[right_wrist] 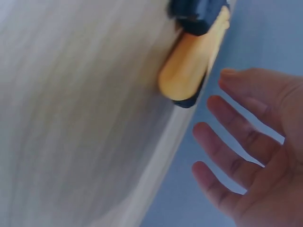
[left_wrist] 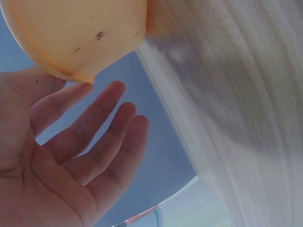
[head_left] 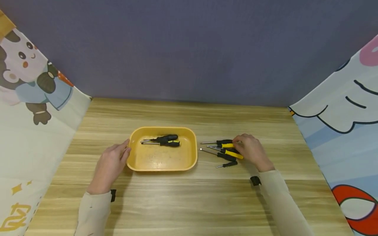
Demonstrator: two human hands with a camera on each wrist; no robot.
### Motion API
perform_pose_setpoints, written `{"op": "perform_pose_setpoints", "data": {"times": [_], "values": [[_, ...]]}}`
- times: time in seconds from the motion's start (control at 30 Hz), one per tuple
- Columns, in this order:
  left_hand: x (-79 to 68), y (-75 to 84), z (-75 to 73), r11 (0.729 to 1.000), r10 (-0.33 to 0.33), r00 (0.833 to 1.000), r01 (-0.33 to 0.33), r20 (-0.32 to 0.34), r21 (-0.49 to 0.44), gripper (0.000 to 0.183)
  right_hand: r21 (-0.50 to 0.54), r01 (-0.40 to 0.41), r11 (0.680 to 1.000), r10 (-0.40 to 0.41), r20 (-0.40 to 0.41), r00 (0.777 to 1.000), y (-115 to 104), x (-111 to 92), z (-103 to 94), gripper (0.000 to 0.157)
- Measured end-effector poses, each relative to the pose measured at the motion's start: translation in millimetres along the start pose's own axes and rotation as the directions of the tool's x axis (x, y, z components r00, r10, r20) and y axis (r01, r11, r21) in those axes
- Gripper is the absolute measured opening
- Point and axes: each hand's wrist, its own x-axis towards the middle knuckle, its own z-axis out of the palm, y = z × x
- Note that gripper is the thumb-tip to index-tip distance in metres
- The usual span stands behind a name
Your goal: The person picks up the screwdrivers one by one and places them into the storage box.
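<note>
A yellow plastic tray [head_left: 162,164] stands on the table with several screwdrivers [head_left: 169,143] lying in it, their handles black or black and yellow. My left hand [head_left: 113,162] pinches the tray's left rim between thumb and index finger; in the left wrist view the other fingers of this hand [left_wrist: 90,142] spread loosely below the tray wall [left_wrist: 94,28]. To the tray's right lies a loose group of screwdrivers, among them a yellow-handled screwdriver [head_left: 234,154] and a small black screwdriver [head_left: 230,164]. My right hand [head_left: 251,150] reaches over their handle ends, fingers bent lightly beside a yellow handle [right_wrist: 184,71].
The wood-patterned table [head_left: 183,203] ends at a grey-blue back panel [head_left: 189,52]. Cartoon-printed side panels rise on the left [head_left: 35,108] and right [head_left: 348,108]. Black straps show at both wrists.
</note>
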Motion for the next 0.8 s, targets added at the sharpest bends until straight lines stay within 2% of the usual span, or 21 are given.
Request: {"op": "perform_pose_setpoints", "data": {"times": [0.27, 0.8], "values": [[-0.2, -0.4, 0.5, 1.0, -0.004, 1.0, 0.004, 0.004, -0.004, 0.038, -0.001, -0.013, 1.0, 0.013, 0.039, 0.999, 8, 4, 9.0, 0.014], [0.3, -0.9, -0.2, 1.0, -0.006, 1.0, 0.006, 0.01, -0.002, 0.039, -0.048, 0.006, 0.999, 0.0, 0.107, 0.994, 10, 13, 9.3, 0.018]]}}
